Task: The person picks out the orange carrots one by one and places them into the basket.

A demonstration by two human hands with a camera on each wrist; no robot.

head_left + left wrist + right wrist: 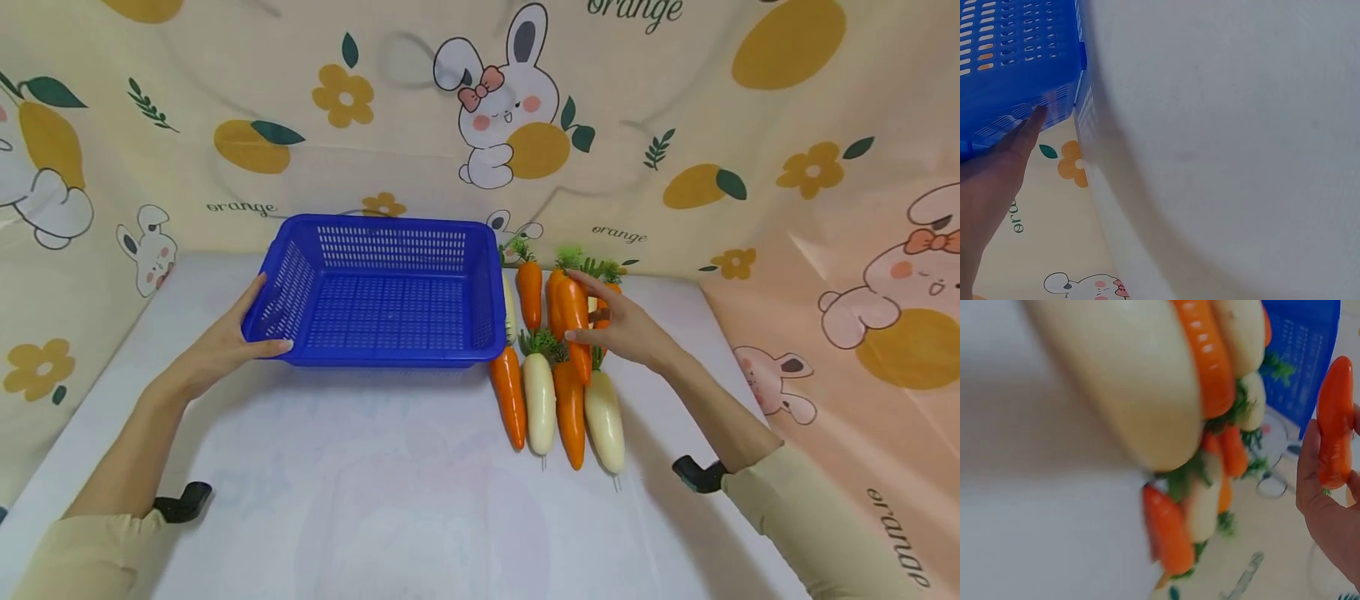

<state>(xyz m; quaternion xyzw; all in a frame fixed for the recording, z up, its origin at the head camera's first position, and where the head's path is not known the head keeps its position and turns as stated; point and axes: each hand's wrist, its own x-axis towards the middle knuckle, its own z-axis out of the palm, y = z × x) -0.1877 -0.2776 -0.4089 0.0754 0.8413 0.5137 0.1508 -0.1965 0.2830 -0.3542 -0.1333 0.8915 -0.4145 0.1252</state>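
My left hand [219, 343] holds the front left corner of a blue plastic basket [390, 358], its thumb along the rim and its fingers against the outer side. Nothing lies inside the basket. In the head view my right hand [628, 330] grips an orange carrot [574, 307] between thumb and fingers, above other vegetables. The same carrot [1335, 425] stands upright in the right wrist view, apart from the pile. Below it are two rows of carrots and white radishes; the front row has a white radish [540, 404] and another carrot [508, 398].
The vegetables lie right beside the basket's right wall, green tops toward the back. A printed cloth [405, 100] with rabbits and oranges hangs behind the white table [390, 483]. Black straps with small devices [699, 473] are on both wrists.
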